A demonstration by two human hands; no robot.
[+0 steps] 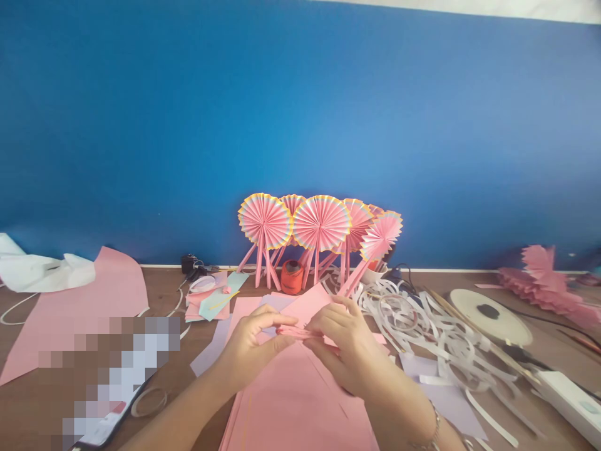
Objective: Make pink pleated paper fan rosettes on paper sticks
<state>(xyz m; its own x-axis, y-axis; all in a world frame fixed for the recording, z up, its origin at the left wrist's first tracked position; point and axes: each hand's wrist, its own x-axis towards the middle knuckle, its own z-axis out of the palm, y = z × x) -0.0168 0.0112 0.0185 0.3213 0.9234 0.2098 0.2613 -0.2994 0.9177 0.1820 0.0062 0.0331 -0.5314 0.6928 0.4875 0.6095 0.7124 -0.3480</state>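
A narrow folded strip of pink paper (297, 332) is pinched between both hands, just above a stack of pink paper sheets (300, 394). My left hand (253, 341) grips its left end between thumb and fingers. On the right end, my right hand (342, 338) presses with thumb and bent fingers, which hide part of the folds. Behind the hands stand several round pleated paper fans (321, 223) with yellow edges on pink paper handles.
A red-orange roll (292, 277) sits before the fans. Curled white strips (422, 319), a round pale disc (488, 313) and a white power strip (575, 404) lie right. Pleated pink paper (549, 285) is far right; a phone (110, 423), partly blurred out, and large pink paper (106, 288) lie left.
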